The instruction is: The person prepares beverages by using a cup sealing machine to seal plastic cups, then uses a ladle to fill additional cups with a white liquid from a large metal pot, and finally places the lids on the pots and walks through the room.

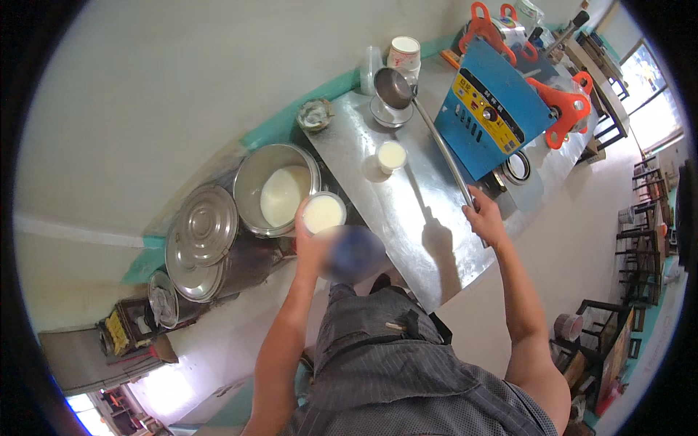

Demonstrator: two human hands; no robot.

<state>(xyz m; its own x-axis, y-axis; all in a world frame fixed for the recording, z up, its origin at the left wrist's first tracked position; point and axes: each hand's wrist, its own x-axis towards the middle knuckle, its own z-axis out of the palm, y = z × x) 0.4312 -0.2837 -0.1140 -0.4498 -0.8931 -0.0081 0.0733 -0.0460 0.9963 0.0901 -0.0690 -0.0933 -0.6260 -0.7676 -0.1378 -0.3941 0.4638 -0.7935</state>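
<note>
My left hand (310, 242) grips a clear plastic cup (324, 213) of milky, pale-cream liquid beside the rim of a deep metal pot (248, 185). White liquid (283, 195) lies at the bottom of that pot. In my right hand (485, 217) is the long metal handle of a ladle (393, 88). The ladle's bowl is tilted above a small bowl (391, 115), and I cannot tell whether they touch. A second filled plastic cup (392, 156) stands on the steel tabletop (371, 185). A blurred blue patch covers the area just below my left hand.
A blue cup sealing machine (491, 109) with orange reel holders (561, 111) stands right of the ladle. Stacked paper cups (404, 53) and clear cups (371, 71) are by the wall. Metal lids (202, 234) lie left of the pot. Stools (635, 237) line the far right.
</note>
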